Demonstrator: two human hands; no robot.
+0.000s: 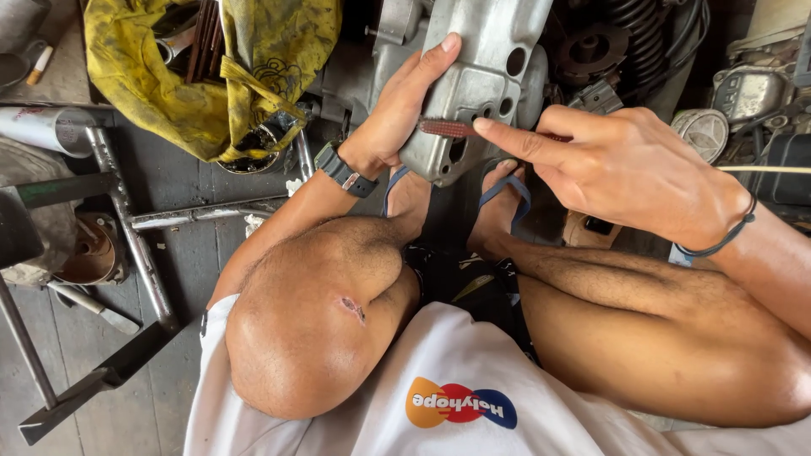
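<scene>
I am crouched low, looking down past my bare knees to the floor. My left hand (397,105) is wrapped around the left edge of a grey cast-metal engine cover (481,76), thumb and fingers gripping it and holding it tilted upright in front of me, just above my feet. A dark watch (345,171) sits on that wrist. My right hand (629,169) grasps a small brush with reddish bristles (448,127), my index finger stretched along its back, pressing the bristle end against the lower face of the cover beside a cluster of round holes. A thin dark cord bracelet (726,236) circles my right wrist.

The cover is at the top centre of the view, between my two hands, with dark engine parts (625,42) close behind it. My feet in blue-strapped sandals (507,194) rest on the floor directly beneath it.

To the left, a stained yellow cloth (169,76) lies heaped over a metal container. Below it a bare metal tube frame (127,211) stretches across the grey floor (169,405). My white shirt (473,397) fills the bottom edge.
</scene>
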